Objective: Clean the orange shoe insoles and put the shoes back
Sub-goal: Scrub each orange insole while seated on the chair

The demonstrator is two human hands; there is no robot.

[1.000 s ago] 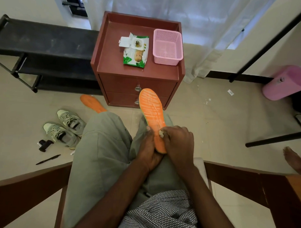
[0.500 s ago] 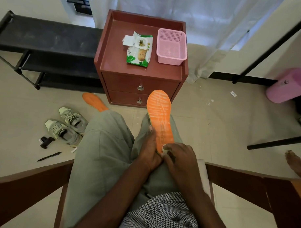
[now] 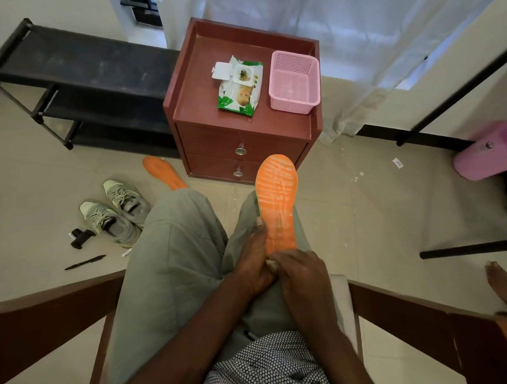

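Down toward the heel has slid the right hand (image 3: 299,275), fingers curled, pinching a white wipe (image 3: 270,263). Left hand (image 3: 253,258) grips the ridged orange insole (image 3: 278,201) beside it, resting along the lap.

Both hands meet over the right thigh, seated posture.
Left hand (image 3: 254,260): fingers extended forward along the left edge of the insole (image 3: 277,204), holding it. Right hand (image 3: 299,275): fingers curled, pressing a small white wipe (image 3: 270,262) onto the insole's near end. Both forearms converge from below.
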